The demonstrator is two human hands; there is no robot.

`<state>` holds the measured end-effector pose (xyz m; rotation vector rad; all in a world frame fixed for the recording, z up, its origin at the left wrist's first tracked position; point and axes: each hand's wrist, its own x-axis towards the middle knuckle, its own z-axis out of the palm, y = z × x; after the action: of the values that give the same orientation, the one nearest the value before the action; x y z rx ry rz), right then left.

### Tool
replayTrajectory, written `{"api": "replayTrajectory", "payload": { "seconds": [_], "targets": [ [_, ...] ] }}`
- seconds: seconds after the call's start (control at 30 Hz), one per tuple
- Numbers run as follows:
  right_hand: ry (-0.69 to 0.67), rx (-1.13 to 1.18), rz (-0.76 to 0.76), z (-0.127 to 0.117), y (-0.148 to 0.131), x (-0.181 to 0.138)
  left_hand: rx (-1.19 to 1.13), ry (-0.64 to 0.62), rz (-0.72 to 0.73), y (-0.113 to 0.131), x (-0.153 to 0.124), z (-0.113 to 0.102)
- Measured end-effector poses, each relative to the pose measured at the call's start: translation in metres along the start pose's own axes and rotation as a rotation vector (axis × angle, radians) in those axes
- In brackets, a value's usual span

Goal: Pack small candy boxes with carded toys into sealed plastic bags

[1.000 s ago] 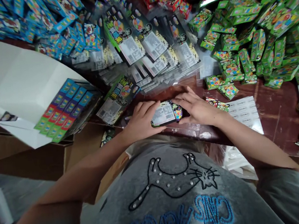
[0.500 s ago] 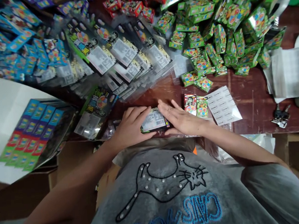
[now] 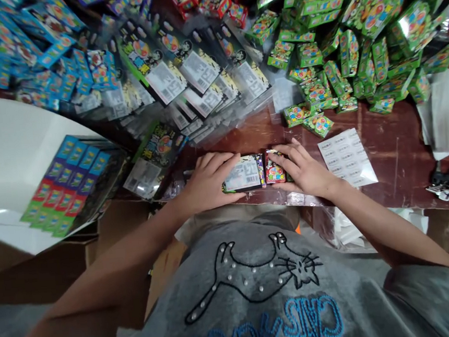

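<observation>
My left hand [image 3: 212, 182] is wrapped round the left end of a black package [image 3: 244, 172] with a white barcode label, lying at the table's near edge. A narrow purple strip of a small box [image 3: 261, 169] shows at the package's right end. My right hand [image 3: 305, 169] is closed over two small printed boxes. The red box [image 3: 275, 168] stands just right of the purple one, a thin gap between them. Of the green box [image 3: 288, 176] only a sliver shows beneath my fingers.
Black bag packages [image 3: 200, 71] lie in an overlapping pile beyond my hands, with one [image 3: 155, 159] nearer on the left. Green boxes [image 3: 320, 89], red boxes [image 3: 214, 4] and blue boxes [image 3: 59, 73] are heaped behind. A sticker sheet [image 3: 347, 157] and keys [image 3: 443, 181] lie right.
My right hand has left the black package's right end and moved right onto the red and green boxes. The red box now sits close to the package. My left hand stays on the package.
</observation>
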<state>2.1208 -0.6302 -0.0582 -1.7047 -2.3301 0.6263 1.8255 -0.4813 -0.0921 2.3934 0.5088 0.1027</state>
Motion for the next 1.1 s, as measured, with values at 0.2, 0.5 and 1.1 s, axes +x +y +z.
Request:
{"api": "replayTrajectory", "payload": {
  "seconds": [0.2,0.5,1.1],
  "targets": [
    [-0.031,0.160,-0.131,0.000,0.005,0.012,-0.053,-0.012,-0.041,-0.010,-0.003,-0.002],
    [-0.015,0.201,-0.142,0.003,0.009,0.021,-0.064,-0.058,0.020,-0.016,-0.001,-0.010],
    [0.022,0.070,0.075,0.001,-0.003,0.021,0.004,-0.015,-0.151,0.008,0.001,-0.007]
  ]
}}
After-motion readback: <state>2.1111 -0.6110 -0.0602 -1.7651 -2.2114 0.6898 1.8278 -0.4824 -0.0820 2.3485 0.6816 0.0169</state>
